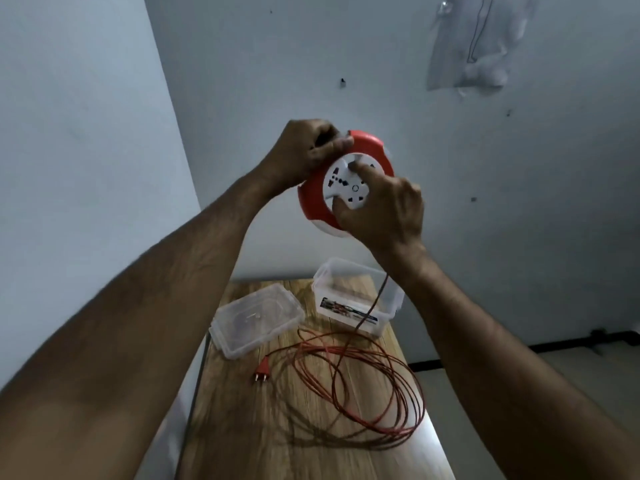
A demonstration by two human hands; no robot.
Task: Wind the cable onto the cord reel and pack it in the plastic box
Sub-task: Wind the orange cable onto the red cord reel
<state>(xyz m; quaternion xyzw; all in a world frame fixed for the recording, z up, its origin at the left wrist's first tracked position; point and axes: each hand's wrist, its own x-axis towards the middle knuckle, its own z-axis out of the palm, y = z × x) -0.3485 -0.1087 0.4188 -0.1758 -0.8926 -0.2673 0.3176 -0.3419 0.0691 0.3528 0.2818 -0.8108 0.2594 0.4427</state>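
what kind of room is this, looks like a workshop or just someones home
Probably a plain room in a home, not a workshop: bare painted walls, a small wooden table in the corner, and a plastic bag hung on the wall. No tools or benches show.

Wooden table (pixel 242 427), seen below the raised hands.
Under the right hand (pixel 384 209): open plastic box (pixel 356 303) and loose red cable (pixel 363 386) coils. Under the left hand (pixel 308 150): clear lid (pixel 256 320), with red plug (pixel 262 370) just beside it.

Both arms raised, left hand (pixel 313 148) clenched, right hand (pixel 384 209) gripping
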